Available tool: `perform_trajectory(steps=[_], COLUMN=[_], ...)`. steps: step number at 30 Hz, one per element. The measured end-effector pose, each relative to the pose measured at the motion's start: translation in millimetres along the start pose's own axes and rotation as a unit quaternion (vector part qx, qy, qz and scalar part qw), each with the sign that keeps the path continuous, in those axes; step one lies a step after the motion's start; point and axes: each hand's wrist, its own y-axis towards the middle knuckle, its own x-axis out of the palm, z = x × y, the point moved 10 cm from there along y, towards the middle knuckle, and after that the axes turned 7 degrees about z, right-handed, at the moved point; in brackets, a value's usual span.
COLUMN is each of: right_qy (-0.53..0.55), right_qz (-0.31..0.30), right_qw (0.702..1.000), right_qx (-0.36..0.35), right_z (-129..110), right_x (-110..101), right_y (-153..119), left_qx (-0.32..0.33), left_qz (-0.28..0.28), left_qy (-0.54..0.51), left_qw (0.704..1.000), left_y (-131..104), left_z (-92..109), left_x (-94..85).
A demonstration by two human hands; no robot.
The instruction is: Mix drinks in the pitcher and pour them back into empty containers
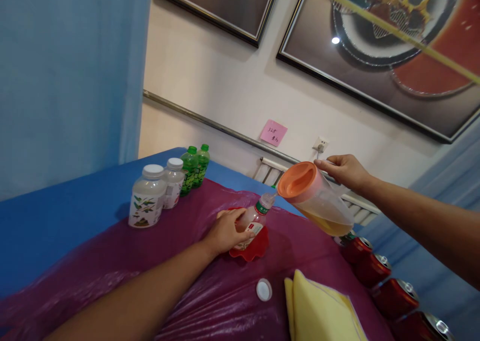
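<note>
My left hand [228, 232] wraps round a clear plastic bottle [252, 228] with a green-and-white label. The bottle stands in a red scalloped dish [258, 251], and its mouth is uncapped. Held by its handle in my right hand [347, 172] is a translucent pitcher [318, 211] with an orange lid [299, 181]. The pitcher is tilted toward the bottle, its spout close to the bottle's mouth. Yellowish liquid [332, 226] lies low inside the pitcher. I cannot tell whether any is flowing. A white cap [264, 290] rests on the purple plastic sheet [221, 296].
White-capped bottles [147, 201] and green bottles [190, 168] stand at the left. A folded yellow cloth [324, 308] lies in front. Several red cans [395, 298] line the right edge. Behind the blue table [75, 216] are a wall rail [210, 121] and radiator.
</note>
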Motion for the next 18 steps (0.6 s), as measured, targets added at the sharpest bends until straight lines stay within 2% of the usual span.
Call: perform_trajectory(steps=[18], right_qy=[0.0], right_qz=[-0.002], right_qw=[1.0], right_qx=[-0.003], right_z=[-0.5], right_x=[2.2], right_y=[-0.4], left_qx=[0.003], left_qz=[0.006], left_qy=[-0.007], left_qw=[1.0], left_y=[-0.2], left_z=[0.7], left_x=[-1.5])
